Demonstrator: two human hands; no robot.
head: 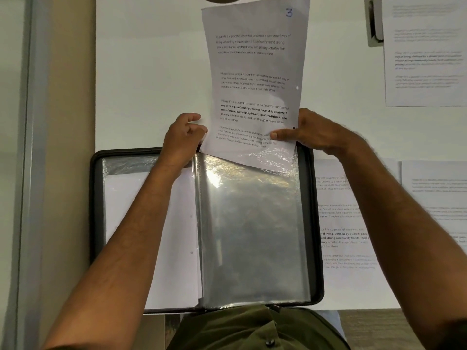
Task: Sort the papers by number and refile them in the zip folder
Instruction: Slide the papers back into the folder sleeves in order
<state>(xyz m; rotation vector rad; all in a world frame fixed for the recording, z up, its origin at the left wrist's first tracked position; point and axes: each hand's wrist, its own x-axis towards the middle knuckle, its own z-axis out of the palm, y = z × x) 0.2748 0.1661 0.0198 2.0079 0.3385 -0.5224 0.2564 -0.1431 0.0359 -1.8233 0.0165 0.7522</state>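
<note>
Closest to us, the zip folder (96,198) lies open flat on the white desk (151,84), its dark zipped edge framing both halves. The left half shows a filled sleeve (151,223) with a blank white back facing up, so we judge at least one earlier sheet is already filed there. The right half is an empty clear sleeve (252,236), shiny and crinkled.

Up at the sleeve's top edge, we're feeding in the sheet marked 3 (255,72). Its bottom edge has just entered the sleeve mouth; most of the page stands above the folder. Our left hand (183,137) pinches the page's left edge together with the plastic lip, fingers curled. Our right hand (310,132) pinches the right edge, thumb pressed flat on the print.

Beside the folder on the right, more loose printed sheets (353,223) lie on the desk, with another sheet (424,59) farther up; their numbers are hidden or too blurred to read. So we reckon we're early to midway: sheet 3 going in, several still waiting.
</note>
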